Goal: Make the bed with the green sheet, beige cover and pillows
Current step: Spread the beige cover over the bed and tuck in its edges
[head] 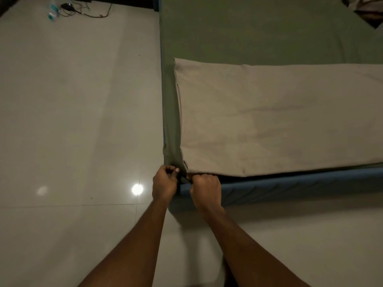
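At lower centre of the frame, the left hand [164, 183] and right hand [205, 188] meet at the near corner of the bed, both with fingers curled tight, pinching the bunched corner of the olive-green fabric sheet [248, 34]. The sheet runs up the bed's left edge and covers its upper part. A beige cloth cover [269, 117] lies flat across the middle right, atop the sheet. Below it shows the blue padded bed base [290, 187]. Glossy pale floor tiles [72, 121] fill the left; dark cables [91, 13] lie upper left.
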